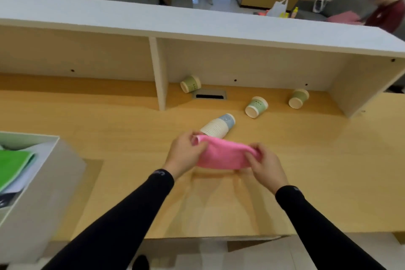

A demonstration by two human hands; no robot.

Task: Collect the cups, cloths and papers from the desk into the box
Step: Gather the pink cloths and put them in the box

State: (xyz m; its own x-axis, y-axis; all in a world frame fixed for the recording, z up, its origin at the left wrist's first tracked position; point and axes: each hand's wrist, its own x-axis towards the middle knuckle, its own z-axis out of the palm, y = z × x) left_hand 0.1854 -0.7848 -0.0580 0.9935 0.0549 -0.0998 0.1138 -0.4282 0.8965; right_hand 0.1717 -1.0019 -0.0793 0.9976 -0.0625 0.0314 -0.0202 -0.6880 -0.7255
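Pink cloth [221, 155]: being held just above the desk [317, 171], near centre, stretched between both hands, probably for folding before boxing.
Left hand [186, 151]: pinching the cloth's left end, fingers closed on it.
Right hand [266, 164]: gripping the right end the same way.
Box [43, 184]: sitting near left, open, green cloth [13, 169] and papers already inside.
Cup stack [219, 126]: lying on its side just beyond the cloth.
Loose cups: three tipped over further back, one under the shelf [190, 84], two to the right [256, 107] [298, 98]; all waiting for collection.
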